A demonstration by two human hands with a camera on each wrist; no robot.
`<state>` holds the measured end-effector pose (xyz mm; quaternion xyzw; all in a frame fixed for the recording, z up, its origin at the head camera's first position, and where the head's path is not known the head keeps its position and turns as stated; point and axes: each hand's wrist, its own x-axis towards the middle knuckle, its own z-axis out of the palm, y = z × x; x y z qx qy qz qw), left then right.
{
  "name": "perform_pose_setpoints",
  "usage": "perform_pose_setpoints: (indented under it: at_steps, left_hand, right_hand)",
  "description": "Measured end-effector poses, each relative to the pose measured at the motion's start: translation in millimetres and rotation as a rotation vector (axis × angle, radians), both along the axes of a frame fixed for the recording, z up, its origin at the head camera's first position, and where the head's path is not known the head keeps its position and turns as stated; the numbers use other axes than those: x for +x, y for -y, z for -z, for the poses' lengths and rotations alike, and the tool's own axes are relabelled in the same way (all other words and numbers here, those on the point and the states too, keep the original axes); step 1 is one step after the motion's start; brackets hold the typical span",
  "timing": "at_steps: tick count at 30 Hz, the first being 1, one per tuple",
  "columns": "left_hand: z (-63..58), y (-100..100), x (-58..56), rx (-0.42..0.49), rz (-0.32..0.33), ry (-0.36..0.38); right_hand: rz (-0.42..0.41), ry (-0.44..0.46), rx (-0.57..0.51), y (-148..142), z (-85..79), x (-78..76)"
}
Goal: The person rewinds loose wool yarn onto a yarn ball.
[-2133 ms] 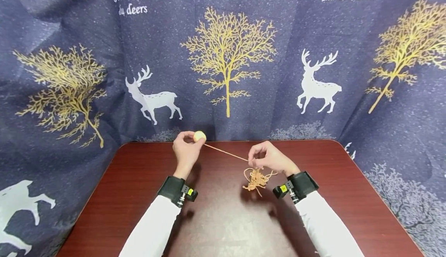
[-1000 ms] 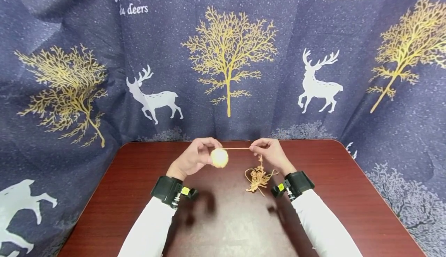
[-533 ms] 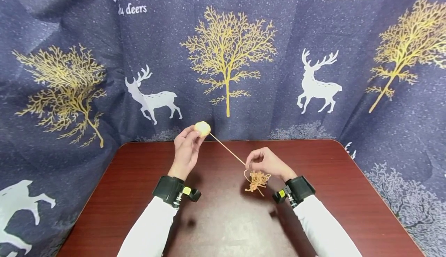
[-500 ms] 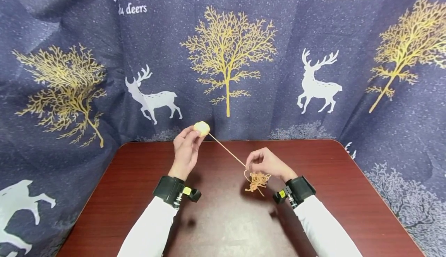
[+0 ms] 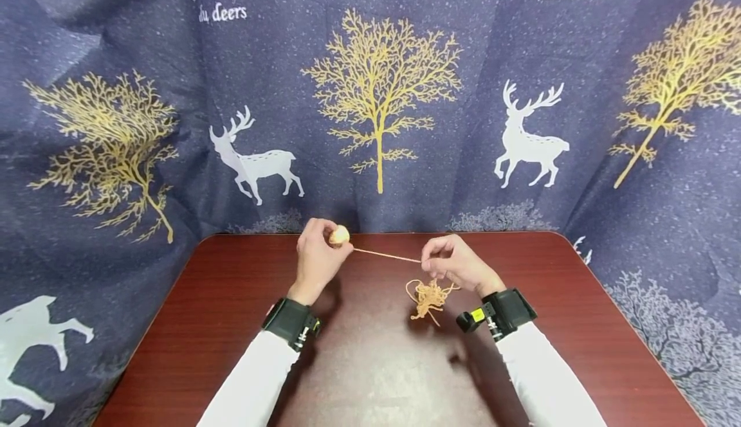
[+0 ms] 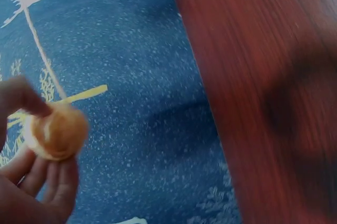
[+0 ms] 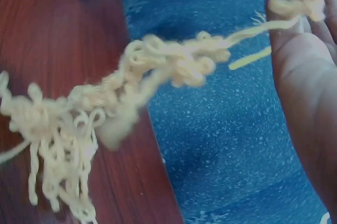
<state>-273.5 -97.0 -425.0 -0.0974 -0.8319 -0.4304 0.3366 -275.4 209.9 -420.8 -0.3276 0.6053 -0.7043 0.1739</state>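
Note:
A small ball of yellow-orange yarn [image 5: 339,235] is pinched between the thumb and fingers of my left hand [image 5: 320,260]. The left wrist view shows the ball [image 6: 59,132] with the thumb and fingertips around it. From it a taut strand of yarn [image 5: 386,256] runs right to my right hand [image 5: 457,263], which pinches it between thumb and fingers. Below the right hand lies a loose tangle of yarn [image 5: 429,298]. In the right wrist view, a looped, kinked length of yarn [image 7: 179,58] leads from that tangle up to the right fingers.
Both hands are above a dark red wooden table [image 5: 370,363]. Behind it hangs a blue cloth [image 5: 370,92] printed with white deer and golden trees. A black wrist camera is strapped to each forearm.
Over two seconds the left hand swung the ball right, then up and left, and has now lowered and turned it. The right hand rose and shifted slightly right, the strand staying stretched between them.

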Motion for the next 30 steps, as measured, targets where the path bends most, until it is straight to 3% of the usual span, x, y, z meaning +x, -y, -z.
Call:
perform_pose_setpoints:
  at_steps: [3, 7, 11, 15, 20, 24, 27, 30]
  left_hand:
    - [1.1, 1, 2.5, -0.169, 0.029, 0.147]
    - [-0.1, 2, 5.8, -0.364, 0.14, 0.39]
    - [-4.7, 3, 10.1, -0.504, 0.365, 0.566]
    - [-11.8, 4, 15.8, -0.541, 0.65, 0.624]
    - [-18.9, 4, 21.6, -0.431, 1.028, 0.662]
    - [-27.0, 6, 22.9, -0.198, 1.28, 0.696]
    - [-33.1, 7, 21.4, 0.052, 1.414, 0.676]
    - [-35.9, 8, 18.7, 0.289, 1.466, 0.589]
  right_hand:
    - [0.006, 0.075, -0.18, -3, 0.4, -4.1]
    - [0.076, 0.138, -0.351, -3, 0.8, -9.8]
    - [0.162, 0.21, -0.482, -1, -1.2, -15.7]
    - [0.264, 0.27, -0.565, 2, -4.5, -22.4]
    - [0.465, 0.312, -0.509, 6, -4.4, -30.0]
    - [0.59, 0.287, -0.347, 8, 2.2, -34.0]
    - [0.644, 0.203, -0.17, 9, 9.2, -33.9]
    - [0.684, 0.075, 0.044, 10, 17.7, -33.2]
